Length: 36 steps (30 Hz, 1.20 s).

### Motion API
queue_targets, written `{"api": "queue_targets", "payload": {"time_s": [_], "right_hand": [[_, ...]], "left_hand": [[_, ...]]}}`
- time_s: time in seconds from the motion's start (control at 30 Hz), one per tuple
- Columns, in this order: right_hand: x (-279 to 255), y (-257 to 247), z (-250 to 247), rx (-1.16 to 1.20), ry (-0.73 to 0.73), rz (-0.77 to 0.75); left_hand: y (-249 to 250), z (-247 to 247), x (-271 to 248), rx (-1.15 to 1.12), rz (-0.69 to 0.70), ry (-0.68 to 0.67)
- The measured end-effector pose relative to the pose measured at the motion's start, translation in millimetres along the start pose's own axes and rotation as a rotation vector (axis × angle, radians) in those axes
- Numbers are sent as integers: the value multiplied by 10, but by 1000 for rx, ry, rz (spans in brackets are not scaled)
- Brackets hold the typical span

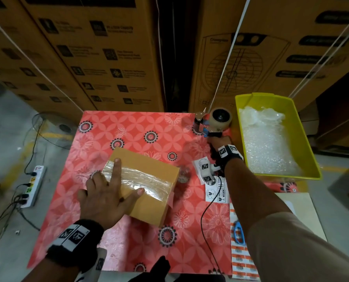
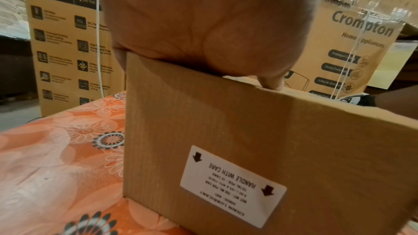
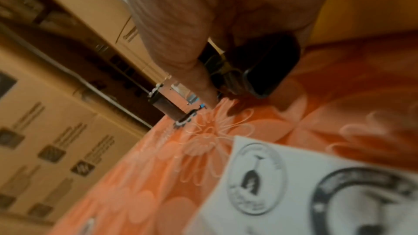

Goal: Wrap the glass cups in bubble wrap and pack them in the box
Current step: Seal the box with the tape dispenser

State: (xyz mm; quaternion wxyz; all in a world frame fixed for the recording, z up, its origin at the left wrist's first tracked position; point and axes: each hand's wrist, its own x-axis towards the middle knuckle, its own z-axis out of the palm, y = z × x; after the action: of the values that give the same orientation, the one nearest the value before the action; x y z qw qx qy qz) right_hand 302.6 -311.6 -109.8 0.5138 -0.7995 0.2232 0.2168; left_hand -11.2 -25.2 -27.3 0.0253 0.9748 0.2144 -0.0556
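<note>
A small brown cardboard box sits closed on the red flowered table, with a strip of clear tape across its top. My left hand lies flat on the box top with its fingers spread, and the palm presses the near edge. A white "handle with care" label is on the box's side. My right hand grips the black handle of a tape dispenser at the table's far right. A clear glass cup stands just right of the box.
A yellow bin holding bubble wrap stands at the right. Fragile stickers, blue scissors and an orange label sheet lie near the right edge. Large cartons wall the back. A power strip lies on the floor at left.
</note>
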Motion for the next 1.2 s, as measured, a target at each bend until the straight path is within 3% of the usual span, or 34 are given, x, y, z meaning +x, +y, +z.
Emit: {"api": "queue_targets", "payload": {"time_s": [0.13, 0.3, 0.4, 0.47, 0.6, 0.8, 0.9, 1.07, 1.13, 1.2], "right_hand": [[-62, 19, -7, -306, 86, -174], [-429, 58, -34, -352, 202, -235], [-786, 260, 54, -324, 329, -433], [-1262, 457, 159, -107, 216, -532], [-2322, 881, 319, 356, -126, -472], [-2878, 1180, 787, 389, -468, -492], [-2939, 1201, 885, 322, -468, -497], [-2828, 1412, 772, 156, -590, -357], [-2807, 1417, 712, 97, -594, -321], [-2876, 1306, 651, 73, -438, -399]], "left_hand": [[2, 11, 2, -7, -11, -6], [28, -61, -4, -20, -24, -69], [43, -88, -4, -2, -26, -85], [48, -87, -13, 10, -34, -103], [70, -60, -74, 32, -70, -137], [95, -91, -89, 65, -45, -152], [97, -86, -82, 63, -43, -159], [92, -95, -94, -9, -31, -188], [88, -124, -134, -67, 58, -162], [134, -157, -188, -132, 276, -104]]}}
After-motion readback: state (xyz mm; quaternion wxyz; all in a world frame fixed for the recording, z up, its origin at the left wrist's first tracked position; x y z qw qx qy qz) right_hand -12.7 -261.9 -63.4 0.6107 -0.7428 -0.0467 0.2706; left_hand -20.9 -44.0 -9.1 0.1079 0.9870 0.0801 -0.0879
